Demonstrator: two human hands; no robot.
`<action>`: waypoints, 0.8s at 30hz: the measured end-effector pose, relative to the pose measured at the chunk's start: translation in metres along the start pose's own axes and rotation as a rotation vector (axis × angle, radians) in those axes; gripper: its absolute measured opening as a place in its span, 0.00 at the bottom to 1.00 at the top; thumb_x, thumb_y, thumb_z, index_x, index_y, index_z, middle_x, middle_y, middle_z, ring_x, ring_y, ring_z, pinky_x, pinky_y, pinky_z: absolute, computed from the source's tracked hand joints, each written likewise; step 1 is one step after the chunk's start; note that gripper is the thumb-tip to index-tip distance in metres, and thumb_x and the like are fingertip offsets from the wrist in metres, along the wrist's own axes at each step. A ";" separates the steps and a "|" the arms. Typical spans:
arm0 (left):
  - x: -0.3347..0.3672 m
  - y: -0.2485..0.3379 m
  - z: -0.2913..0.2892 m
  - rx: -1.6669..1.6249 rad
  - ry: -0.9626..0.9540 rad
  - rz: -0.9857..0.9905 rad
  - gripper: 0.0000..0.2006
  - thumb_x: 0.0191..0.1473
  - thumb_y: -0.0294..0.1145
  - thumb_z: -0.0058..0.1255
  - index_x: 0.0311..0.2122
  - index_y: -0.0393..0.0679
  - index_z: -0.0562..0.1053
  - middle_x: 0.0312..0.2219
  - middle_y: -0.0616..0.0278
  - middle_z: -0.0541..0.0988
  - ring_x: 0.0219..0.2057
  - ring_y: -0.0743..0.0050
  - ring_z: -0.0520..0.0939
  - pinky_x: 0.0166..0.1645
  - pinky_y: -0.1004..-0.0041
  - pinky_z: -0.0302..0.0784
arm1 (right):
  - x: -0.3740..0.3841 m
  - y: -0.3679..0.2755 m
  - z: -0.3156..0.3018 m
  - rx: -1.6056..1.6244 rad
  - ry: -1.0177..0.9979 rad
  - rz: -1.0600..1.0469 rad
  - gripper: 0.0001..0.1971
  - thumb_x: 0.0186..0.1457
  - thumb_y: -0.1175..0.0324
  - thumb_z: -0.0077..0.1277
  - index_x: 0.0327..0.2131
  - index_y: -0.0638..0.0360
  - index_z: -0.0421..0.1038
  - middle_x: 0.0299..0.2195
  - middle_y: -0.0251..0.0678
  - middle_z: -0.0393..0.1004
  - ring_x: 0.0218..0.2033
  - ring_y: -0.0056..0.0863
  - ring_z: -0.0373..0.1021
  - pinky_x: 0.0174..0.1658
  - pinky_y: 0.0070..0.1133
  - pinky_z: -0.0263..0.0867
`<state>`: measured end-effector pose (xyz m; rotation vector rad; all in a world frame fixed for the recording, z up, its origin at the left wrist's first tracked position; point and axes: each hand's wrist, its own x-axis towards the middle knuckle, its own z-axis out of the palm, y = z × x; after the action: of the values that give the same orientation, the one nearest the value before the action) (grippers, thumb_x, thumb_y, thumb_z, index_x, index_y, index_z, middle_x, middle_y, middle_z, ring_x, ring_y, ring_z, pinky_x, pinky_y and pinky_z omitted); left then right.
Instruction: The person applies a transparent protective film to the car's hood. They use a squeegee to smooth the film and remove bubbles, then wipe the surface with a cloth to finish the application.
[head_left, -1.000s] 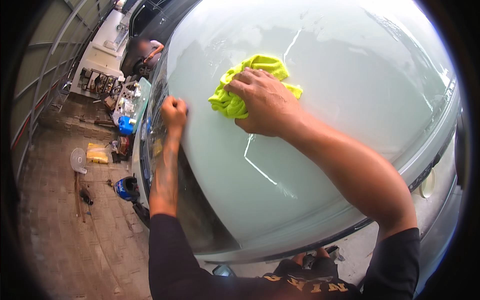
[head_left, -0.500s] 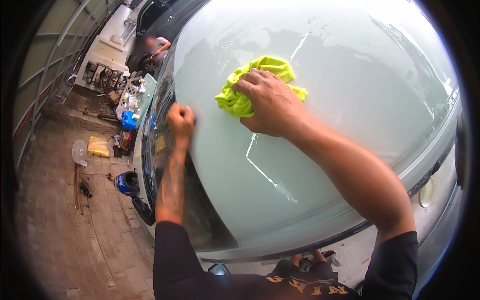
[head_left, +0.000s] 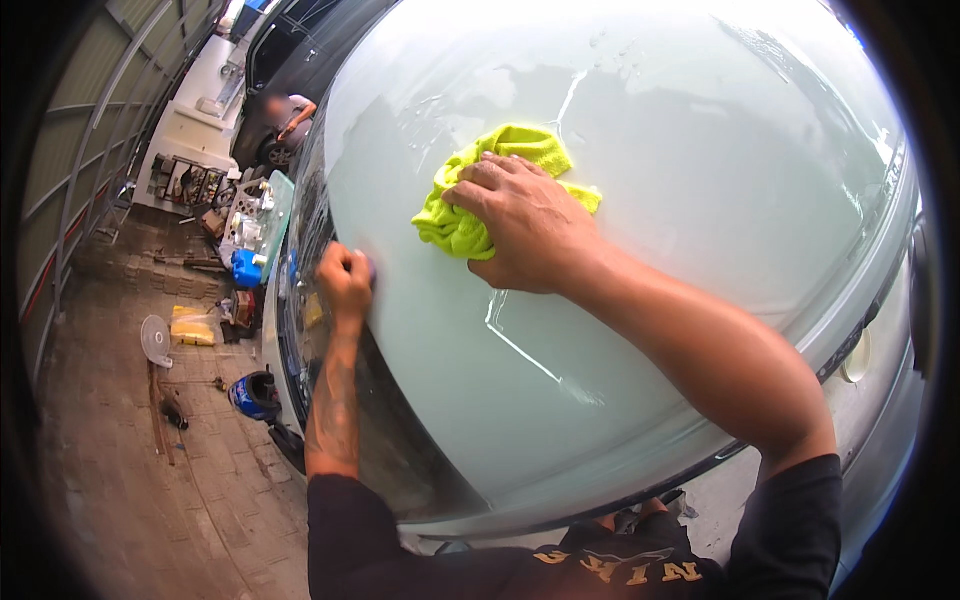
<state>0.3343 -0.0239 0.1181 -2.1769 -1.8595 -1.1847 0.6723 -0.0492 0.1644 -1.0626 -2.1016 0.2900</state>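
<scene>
My right hand (head_left: pixel 530 215) presses a bunched yellow-green microfiber cloth (head_left: pixel 455 205) against the pale grey-green car roof (head_left: pixel 640 300). Its fingers curl over the crumpled fabric. To the left, my left hand (head_left: pixel 346 285) is closed in a fist at the roof's edge above the windshield (head_left: pixel 400 420). A small bluish-purple patch shows beside its fingers; whether it is an object I cannot make out. Wet-looking white streaks (head_left: pixel 525 353) run across the glossy roof on both sides of the cloth.
At the upper left a person (head_left: pixel 285 120) sits by a dark car (head_left: pixel 300 50). Beside my car are a glass-topped table (head_left: pixel 275 215), a blue container (head_left: pixel 246 266), a yellow packet (head_left: pixel 193 326), a white fan-like disc (head_left: pixel 156 341) and a blue bucket (head_left: pixel 255 396).
My right hand and the cloth have shifted slightly left and down in the picture. The left fist also sits a little lower and further left; the whole view has shifted somewhat.
</scene>
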 end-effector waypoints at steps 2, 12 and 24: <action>0.051 -0.050 0.008 0.075 0.084 -0.002 0.14 0.48 0.33 0.52 0.18 0.36 0.66 0.15 0.50 0.71 0.17 0.58 0.71 0.26 0.59 0.65 | 0.002 -0.011 -0.003 -0.011 -0.066 0.013 0.28 0.45 0.63 0.64 0.53 0.56 0.72 0.54 0.39 0.72 0.62 0.40 0.63 0.67 0.35 0.57; 0.047 -0.062 0.007 0.033 -0.005 0.062 0.16 0.51 0.32 0.52 0.18 0.38 0.61 0.13 0.58 0.62 0.18 0.70 0.63 0.25 0.63 0.60 | 0.007 -0.012 -0.006 0.032 -0.113 0.031 0.29 0.44 0.63 0.65 0.53 0.54 0.73 0.54 0.38 0.72 0.62 0.43 0.63 0.67 0.35 0.57; 0.155 -0.118 0.041 0.251 0.130 -0.117 0.15 0.46 0.38 0.52 0.20 0.33 0.73 0.18 0.43 0.77 0.19 0.49 0.77 0.28 0.56 0.70 | 0.007 -0.012 0.008 0.052 0.016 -0.089 0.26 0.40 0.63 0.64 0.46 0.60 0.74 0.46 0.45 0.74 0.54 0.41 0.68 0.61 0.33 0.62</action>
<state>0.2523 0.1571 0.1254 -1.8403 -1.9817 -1.0178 0.6564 -0.0510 0.1681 -0.9356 -2.1089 0.2901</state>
